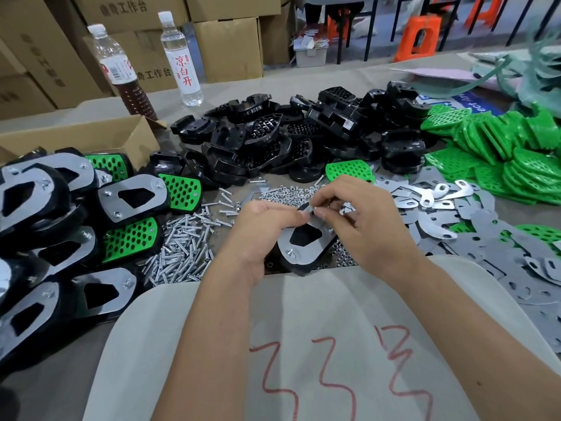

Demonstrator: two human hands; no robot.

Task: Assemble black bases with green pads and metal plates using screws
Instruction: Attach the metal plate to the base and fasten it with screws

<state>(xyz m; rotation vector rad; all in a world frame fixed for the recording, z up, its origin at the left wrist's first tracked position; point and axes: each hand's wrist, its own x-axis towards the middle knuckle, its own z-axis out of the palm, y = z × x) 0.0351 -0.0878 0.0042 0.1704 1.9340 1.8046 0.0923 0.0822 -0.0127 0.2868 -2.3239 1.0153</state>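
Note:
A black base with a metal plate (pixel 299 249) on top lies tilted at the table's near edge, between my hands. My left hand (pixel 258 235) grips its left side, fingertips at the plate's far tip. My right hand (pixel 355 214) pinches a small metal part, too small to name, at that same tip. One screw stands in the plate's near corner. Loose screws (pixel 182 250) are heaped to the left, small nuts (pixel 288 192) just beyond my hands. Bare black bases (pixel 303 138) pile up behind, green pads (pixel 501 147) at right, metal plates (pixel 485 238) at right front.
Finished assemblies (pixel 60 214) are stacked at the left, beside an open cardboard box (pixel 91 138). Two bottles (pixel 182 59) stand at the table's far side, with cartons behind. An orange stool (pixel 420 38) is in the background. My lap, in a pale shirt, fills the front.

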